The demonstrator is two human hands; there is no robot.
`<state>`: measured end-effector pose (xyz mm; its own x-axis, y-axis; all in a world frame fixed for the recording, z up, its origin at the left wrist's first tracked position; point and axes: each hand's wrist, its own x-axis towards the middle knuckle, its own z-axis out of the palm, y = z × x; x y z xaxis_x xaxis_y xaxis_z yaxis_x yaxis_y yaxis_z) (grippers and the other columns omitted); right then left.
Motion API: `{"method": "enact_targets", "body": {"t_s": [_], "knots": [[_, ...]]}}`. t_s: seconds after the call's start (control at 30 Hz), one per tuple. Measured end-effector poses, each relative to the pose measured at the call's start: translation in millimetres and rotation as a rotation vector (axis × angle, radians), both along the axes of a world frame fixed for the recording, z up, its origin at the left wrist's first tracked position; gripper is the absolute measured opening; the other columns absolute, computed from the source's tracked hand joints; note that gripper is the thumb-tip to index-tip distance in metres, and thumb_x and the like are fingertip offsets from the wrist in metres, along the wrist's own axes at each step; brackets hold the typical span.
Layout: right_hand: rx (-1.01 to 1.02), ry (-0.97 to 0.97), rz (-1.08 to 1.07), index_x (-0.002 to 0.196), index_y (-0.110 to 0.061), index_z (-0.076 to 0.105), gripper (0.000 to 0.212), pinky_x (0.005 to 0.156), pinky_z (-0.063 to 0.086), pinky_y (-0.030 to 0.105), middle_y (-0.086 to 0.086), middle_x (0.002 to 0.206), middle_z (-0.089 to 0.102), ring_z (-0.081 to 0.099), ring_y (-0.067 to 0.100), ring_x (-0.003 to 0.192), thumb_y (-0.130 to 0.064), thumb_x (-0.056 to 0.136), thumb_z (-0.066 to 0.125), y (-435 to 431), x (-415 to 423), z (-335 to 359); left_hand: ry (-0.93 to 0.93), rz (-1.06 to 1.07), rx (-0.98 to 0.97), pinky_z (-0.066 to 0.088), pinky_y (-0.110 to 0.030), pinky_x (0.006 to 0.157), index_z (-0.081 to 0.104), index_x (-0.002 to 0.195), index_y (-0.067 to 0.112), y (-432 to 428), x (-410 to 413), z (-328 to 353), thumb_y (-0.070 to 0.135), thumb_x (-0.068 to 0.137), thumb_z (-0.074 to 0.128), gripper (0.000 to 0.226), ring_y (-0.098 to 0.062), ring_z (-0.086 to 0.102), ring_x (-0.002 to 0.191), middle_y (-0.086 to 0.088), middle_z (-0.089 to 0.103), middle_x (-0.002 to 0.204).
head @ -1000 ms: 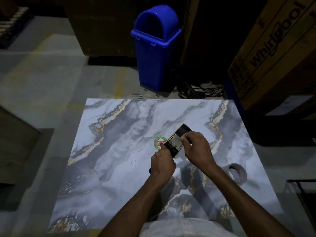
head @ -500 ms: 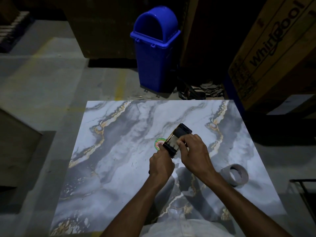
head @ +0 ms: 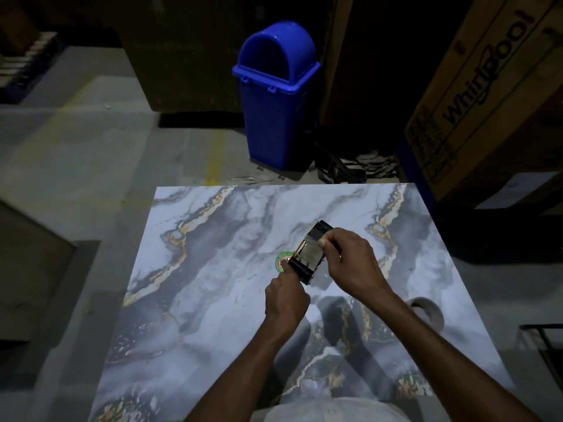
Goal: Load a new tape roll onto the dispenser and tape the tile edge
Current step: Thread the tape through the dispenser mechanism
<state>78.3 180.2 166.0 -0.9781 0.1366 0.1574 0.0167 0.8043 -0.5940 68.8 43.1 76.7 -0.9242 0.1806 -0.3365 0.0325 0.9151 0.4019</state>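
A large marble-patterned tile (head: 213, 269) lies flat in front of me, with a round green and red sticker (head: 281, 261) near its middle. Above the sticker I hold a black tape dispenser (head: 309, 254). My left hand (head: 286, 296) grips its handle from below. My right hand (head: 350, 260) pinches at the dispenser's upper front part, fingers closed on it. A grey tape roll (head: 428, 312) lies on the tile at the right, partly hidden behind my right forearm.
A blue swing-lid bin (head: 275, 95) stands on the concrete floor beyond the tile. A big cardboard appliance box (head: 487, 95) leans at the right. Dark scrap (head: 350, 166) lies behind the tile's far edge, and a black metal frame (head: 545, 345) stands at the right.
My right hand has slid up along the dispenser toward its far end. The left hand and dispenser have stayed almost in place.
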Motion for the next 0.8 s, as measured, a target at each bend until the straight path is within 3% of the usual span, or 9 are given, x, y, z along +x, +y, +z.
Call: {"method": "enact_targets", "body": {"t_s": [0.13, 0.23, 0.4, 0.47, 0.57, 0.63, 0.8], "knots": [[-0.002, 0.008, 0.034, 0.083, -0.014, 0.061, 0.015, 0.065, 0.038, 0.027, -0.005, 0.076, 0.059, 0.05, 0.012, 0.072, -0.018, 0.097, 0.057, -7.2, 1.7, 0.7, 0.003, 0.02, 0.022, 0.058, -0.039, 0.077, 0.033, 0.151, 0.007, -1.7, 1.1, -4.1, 0.013, 0.088, 0.062, 0.069, -0.031, 0.067, 0.094, -0.011, 0.07, 0.111], [-0.021, -0.018, 0.054, 0.084, -0.014, 0.06, 0.015, 0.063, 0.034, 0.024, -0.006, 0.077, 0.057, 0.049, 0.01, 0.071, -0.017, 0.098, 0.056, -12.3, 0.1, 3.2, -0.007, 0.006, 0.02, 0.048, -0.031, 0.07, 0.044, 0.144, 0.007, -1.2, 1.7, -3.7, 0.012, 0.092, 0.059, 0.055, -0.029, 0.067, 0.093, -0.011, 0.07, 0.111], [-0.177, -0.089, -0.136, 0.086, -0.016, 0.057, 0.019, 0.062, 0.042, 0.029, -0.001, 0.078, 0.062, 0.055, 0.015, 0.071, -0.027, 0.101, 0.05, 16.7, -24.9, 12.7, 0.006, 0.029, 0.02, 0.054, -0.038, 0.077, 0.038, 0.149, 0.009, -5.9, 2.5, -11.6, 0.021, 0.09, 0.057, 0.063, -0.034, 0.067, 0.097, -0.011, 0.069, 0.112], [-0.271, -0.164, -0.19, 0.09, -0.017, 0.058, 0.02, 0.07, 0.05, 0.036, 0.0, 0.085, 0.065, 0.061, 0.019, 0.08, -0.032, 0.101, 0.049, 29.0, -34.9, 7.5, -0.032, 0.093, 0.148, 0.059, -0.039, 0.075, 0.05, 0.134, 0.019, -8.5, 0.1, -9.4, 0.035, 0.085, 0.061, 0.053, -0.032, 0.068, 0.091, -0.008, 0.07, 0.104], [-0.389, -0.196, -0.22, 0.092, -0.019, 0.06, 0.021, 0.083, 0.057, 0.051, 0.001, 0.091, 0.069, 0.068, 0.023, 0.088, -0.033, 0.102, 0.047, 35.8, -41.5, 3.0, -0.24, 0.218, 0.42, 0.059, -0.04, 0.08, 0.061, 0.101, 0.03, -9.5, -10.8, -3.4, 0.058, 0.08, 0.056, 0.035, -0.029, 0.067, 0.09, -0.005, 0.072, 0.096], [-0.415, -0.194, -0.225, 0.092, -0.018, 0.061, 0.021, 0.084, 0.057, 0.052, 0.001, 0.091, 0.07, 0.068, 0.023, 0.089, -0.03, 0.103, 0.047, 38.2, -43.6, 5.0, -0.348, 0.297, 0.54, 0.059, -0.046, 0.084, 0.065, 0.091, 0.029, -9.0, -19.7, -4.7, 0.068, 0.078, 0.044, 0.046, -0.031, 0.068, 0.091, -0.01, 0.072, 0.099], [-0.491, -0.202, -0.269, 0.093, -0.011, 0.062, 0.023, 0.085, 0.057, 0.051, 0.006, 0.09, 0.07, 0.069, 0.023, 0.087, -0.028, 0.102, 0.05, 45.3, -49.5, 2.6, -0.437, 0.307, 0.632, 0.049, -0.031, 0.068, 0.07, 0.101, 0.023, -13.9, -22.3, -11.4, 0.079, 0.077, 0.029, 0.074, -0.022, 0.062, 0.071, -0.008, 0.072, 0.089]]}}
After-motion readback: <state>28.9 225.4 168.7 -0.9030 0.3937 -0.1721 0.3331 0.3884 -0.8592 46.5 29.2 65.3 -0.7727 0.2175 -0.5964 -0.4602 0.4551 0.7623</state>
